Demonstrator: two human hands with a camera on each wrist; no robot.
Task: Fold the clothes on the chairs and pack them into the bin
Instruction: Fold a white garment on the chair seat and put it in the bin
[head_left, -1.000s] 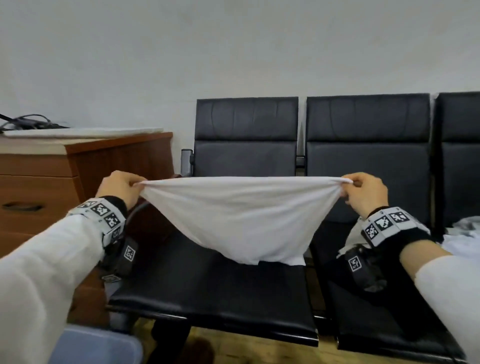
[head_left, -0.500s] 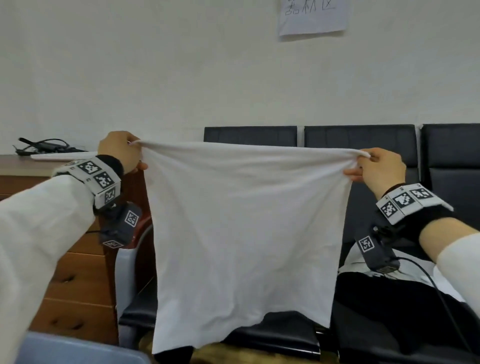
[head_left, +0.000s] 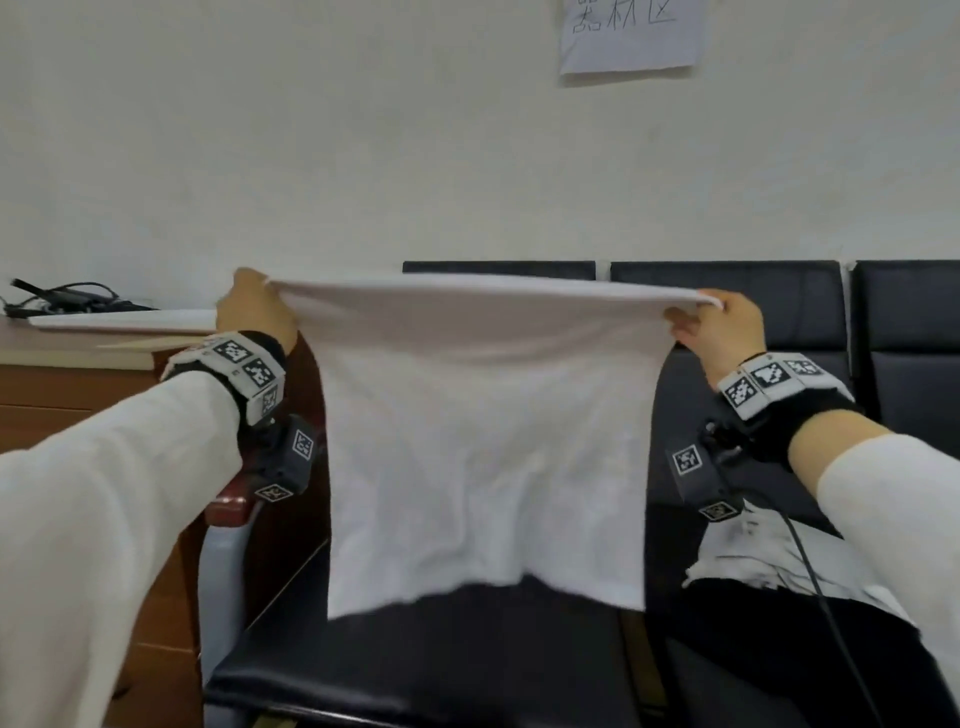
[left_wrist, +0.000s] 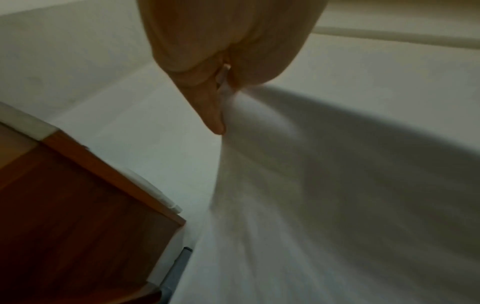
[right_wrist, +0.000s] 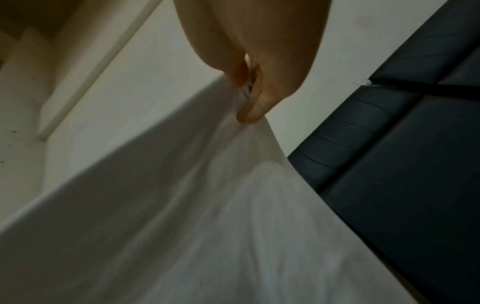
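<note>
Raised higher, blurry white garment (head_left: 483, 457) hangs, seemingly pinched between left hand (head_left: 254, 309) and right hand (head_left: 719, 330).

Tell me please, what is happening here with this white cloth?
A person is holding a white garment spread out in the air in front of a row of black chairs. The left hand pinches one top corner and the right hand pinches the other, so the cloth hangs flat above the seat. It is not yet folded. More clothes lie on the next chair to the right.
</note>
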